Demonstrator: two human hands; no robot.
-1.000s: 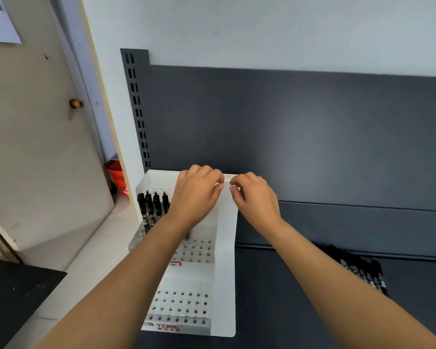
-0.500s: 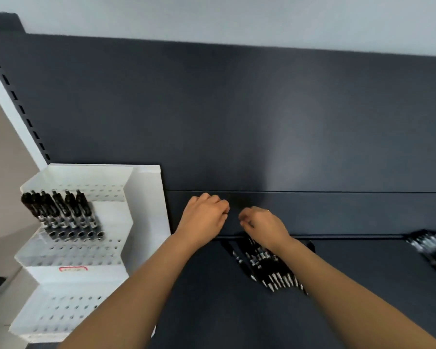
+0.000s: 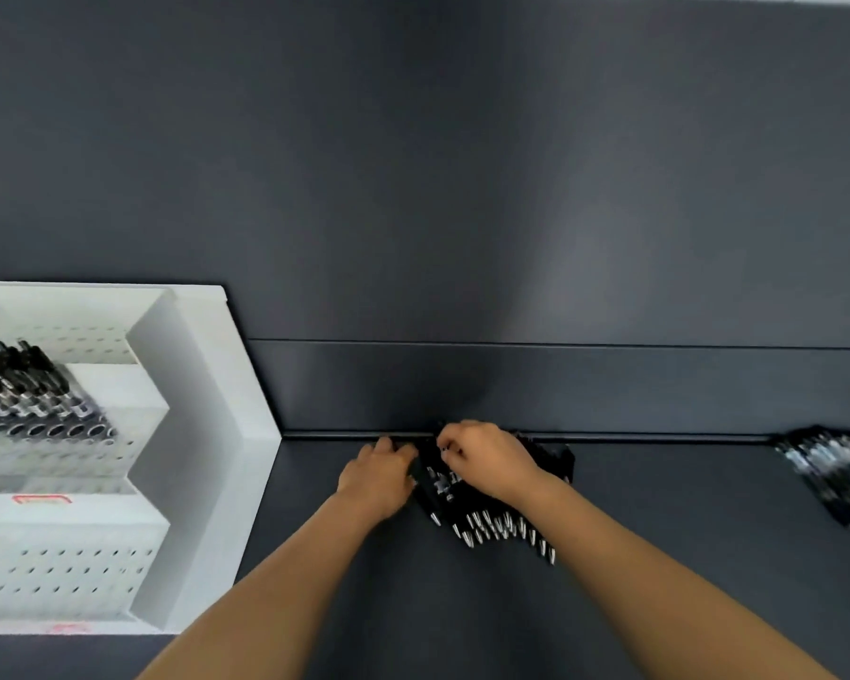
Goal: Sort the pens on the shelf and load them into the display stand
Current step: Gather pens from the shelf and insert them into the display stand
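Note:
A heap of black pens (image 3: pixel 494 525) with silver tips lies on the dark shelf (image 3: pixel 413 606) against its back wall. My right hand (image 3: pixel 489 461) sits on top of the heap, its fingers curled onto the pens' upper ends. My left hand (image 3: pixel 379 478) rests at the heap's left edge with bent fingers, and I cannot see whether it holds a pen. The white stepped display stand (image 3: pixel 202 434) stands at the left of the shelf. Several black pens (image 3: pixel 30 400) stand in its upper tier, while the lower tier's holes (image 3: pixel 70 566) show no pens.
A second heap of black pens (image 3: pixel 835 476), blurred, lies at the right end of the shelf by the back wall. The dark back panel (image 3: pixel 462 188) rises straight behind the shelf. Bare shelf surface lies between the two heaps.
The view has swung right, off the stand. Both hands left the stand's top edge and came down onto the middle heap of pens.

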